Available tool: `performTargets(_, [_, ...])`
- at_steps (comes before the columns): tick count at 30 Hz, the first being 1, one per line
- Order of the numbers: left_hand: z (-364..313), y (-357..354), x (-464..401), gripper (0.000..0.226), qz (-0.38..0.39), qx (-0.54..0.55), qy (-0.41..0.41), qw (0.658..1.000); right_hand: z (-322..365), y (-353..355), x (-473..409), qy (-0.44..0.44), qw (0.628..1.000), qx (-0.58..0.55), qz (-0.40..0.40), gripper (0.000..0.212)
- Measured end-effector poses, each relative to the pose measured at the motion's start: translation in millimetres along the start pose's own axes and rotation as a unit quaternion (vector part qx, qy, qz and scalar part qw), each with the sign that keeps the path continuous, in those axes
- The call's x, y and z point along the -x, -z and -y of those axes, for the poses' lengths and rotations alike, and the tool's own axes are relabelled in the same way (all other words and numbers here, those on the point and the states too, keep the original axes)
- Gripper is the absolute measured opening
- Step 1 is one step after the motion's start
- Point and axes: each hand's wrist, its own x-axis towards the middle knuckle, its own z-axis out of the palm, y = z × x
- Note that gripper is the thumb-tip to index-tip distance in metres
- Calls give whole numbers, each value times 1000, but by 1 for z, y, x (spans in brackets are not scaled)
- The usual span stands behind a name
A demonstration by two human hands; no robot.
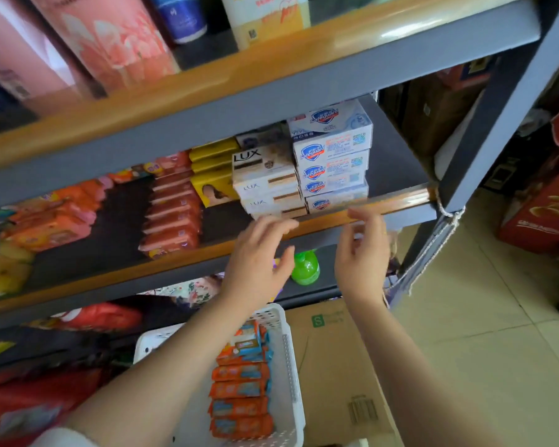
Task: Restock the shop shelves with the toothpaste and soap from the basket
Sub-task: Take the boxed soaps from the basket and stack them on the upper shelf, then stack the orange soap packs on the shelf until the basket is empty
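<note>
A person's two bare hands are raised in front of a grey metal shop shelf [397, 150] with a wooden front lip. The left hand [259, 256] has its fingers straight and slightly spread, holding nothing, with the fingertips at the shelf's front edge just below a stack of white Lux soap boxes [267, 180]. The right hand [363, 250] is also released, fingers loosely extended and empty, hovering at the front lip below a stack of white and blue Safeguard soap boxes [333, 156]. The two stacks stand touching side by side toward the right end of the shelf, the Safeguard stack the taller and nearer the right edge. Left of them stand yellow soap boxes [212, 171], then a row of red-orange wrapped soap bars [175, 211] running from the back of the shelf to the front edge, and more orange and yellow wrapped bars [52, 217] toward the left end (this part is blurred). Below the forearms, a white perforated plastic basket [292, 356] sits beside a flattened cardboard box [339, 346] on the tiled floor; it holds a row of orange and blue wrapped soap bars [241, 391]. A green bottle [305, 267] stands on the lower shelf between the hands. Pink packages [110, 37] stand on the shelf above.
</note>
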Motion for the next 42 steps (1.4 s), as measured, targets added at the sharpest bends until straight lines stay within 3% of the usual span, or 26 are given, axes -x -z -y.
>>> performTargets(3, [27, -3, 64, 29, 146, 25, 91, 985, 1, -16, 55, -52, 990, 6, 128, 24])
performTargets(6, [64, 2, 128, 26, 241, 12, 204, 949, -5, -29, 103, -70, 959, 77, 265, 25])
performTargets(11, [118, 13, 215, 25, 366, -10, 324, 873, -30, -56, 161, -79, 854, 214, 468, 19])
performTargets(14, [138, 11, 241, 30, 378, 1, 339, 861, -52, -75, 191, -81, 768, 298, 562, 28])
performTargets(16, [152, 6, 254, 35, 372, 12, 340, 864, -66, -91, 207, -48, 731, 376, 568, 41])
performTargets(19, [175, -9, 261, 42, 332, 18, 334, 882, -83, -116, 208, 54, 766, 426, 479, 63])
performTargets(22, [193, -23, 260, 46, 293, 39, 345, 891, -98, -146, 200, 162, 795, 423, 403, 67])
performTargets(25, [204, -34, 262, 44, 277, 81, 365, 885, -109, -160, 205, 181, 780, 452, 393, 59])
performTargets(30, [210, -49, 265, 40, 277, 133, 393, 867, -114, -160, 204, 270, 724, 525, 355, 53])
performTargets(33, [210, -62, 268, 39, 267, 169, 420, 851, -119, -157, 201, 311, 728, 503, 349, 48])
performTargets(37, [211, -75, 270, 49, 255, 220, 464, 820, -118, -146, 203, 209, 763, 467, 394, 53])
performTargets(42, [213, -82, 274, 47, 258, 238, 495, 795, -105, -127, 189, 19, 822, 356, 444, 34])
